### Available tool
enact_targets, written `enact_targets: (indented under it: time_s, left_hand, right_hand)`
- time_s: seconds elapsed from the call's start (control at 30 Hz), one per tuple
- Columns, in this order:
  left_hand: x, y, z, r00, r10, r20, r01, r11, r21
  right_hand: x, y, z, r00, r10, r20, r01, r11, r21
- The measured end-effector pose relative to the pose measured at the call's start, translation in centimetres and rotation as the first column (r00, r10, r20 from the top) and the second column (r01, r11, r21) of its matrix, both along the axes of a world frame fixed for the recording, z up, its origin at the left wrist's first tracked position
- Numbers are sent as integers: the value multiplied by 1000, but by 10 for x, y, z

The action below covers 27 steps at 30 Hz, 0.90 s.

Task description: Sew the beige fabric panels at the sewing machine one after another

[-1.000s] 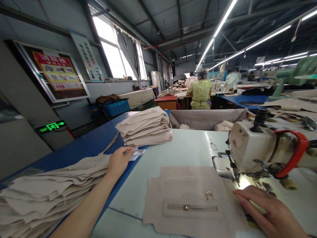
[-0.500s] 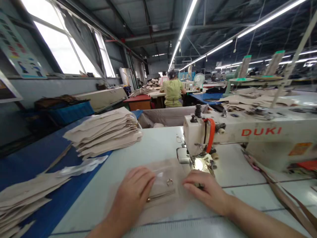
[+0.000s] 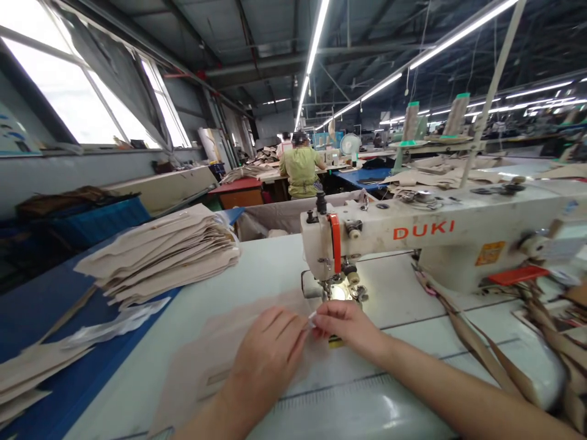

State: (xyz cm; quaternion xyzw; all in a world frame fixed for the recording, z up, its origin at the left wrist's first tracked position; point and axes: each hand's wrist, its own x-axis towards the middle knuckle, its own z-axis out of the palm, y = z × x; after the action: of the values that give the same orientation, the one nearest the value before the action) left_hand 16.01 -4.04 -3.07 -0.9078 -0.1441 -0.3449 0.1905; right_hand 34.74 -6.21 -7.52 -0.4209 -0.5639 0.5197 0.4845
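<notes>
A pale beige fabric panel (image 3: 188, 366), smeared by motion, lies on the sewing table under my left hand (image 3: 270, 354). A narrow rectangular outline shows on it. The left fingers are pressed together with the tips turned toward the right hand; their grip is hidden. My right hand (image 3: 346, 324) pinches a small white piece (image 3: 313, 318) where the fingertips of both hands meet. Just behind the hands stands the sewing machine (image 3: 321, 244), its lamp lit around the needle. Something yellow (image 3: 336, 342) shows below my right hand.
Stacked beige fabric pieces (image 3: 160, 256) sit at the left by a blue surface (image 3: 132, 348). Brown straps (image 3: 486, 342) hang across the table at the right. Beyond the table is a fabric-lined bin (image 3: 257, 217). A person in a yellow-green top (image 3: 300, 171) sits farther back.
The view has swung right. My hands have come together, with a white piece now between them. The fabric panel has slid left, and its ring is no longer in sight.
</notes>
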Motion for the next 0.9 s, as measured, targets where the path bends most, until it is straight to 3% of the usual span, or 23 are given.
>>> enact_targets:
  time_s: [0.1, 0.3, 0.47, 0.57, 0.63, 0.77, 0.9]
  left_hand:
    - [0, -4, 0, 1000, 27, 16, -25, 996, -88]
    - [-5, 8, -2, 994, -87, 70, 89, 996, -17]
    - [-11, 31, -5, 1000, -19, -22, 20, 999, 27]
    - [-7, 42, -18, 1000, 7, -31, -9, 997, -71]
    - [-4, 46, -28, 999, -24, -48, 14, 980, -199]
    - [-4, 50, -41, 994, -79, -73, 44, 919, -392]
    - [-6, 53, -41, 994, -76, -79, 34, 900, -434]
  right_hand:
    - [0, -3, 4, 1000, 10, -9, -10, 1000, -4]
    - [2, -5, 9, 998, 18, 64, -20, 999, 34]
    - [12, -4, 12, 970, -128, 206, 100, 985, 144]
    - [15, -16, 17, 926, -210, 312, 139, 962, 234]
    - [13, -28, 20, 861, -191, 471, 29, 943, 331]
    - [6, -51, 17, 570, -170, 804, -303, 866, 398]
    - [8, -59, 10, 462, -225, 858, -305, 868, 392]
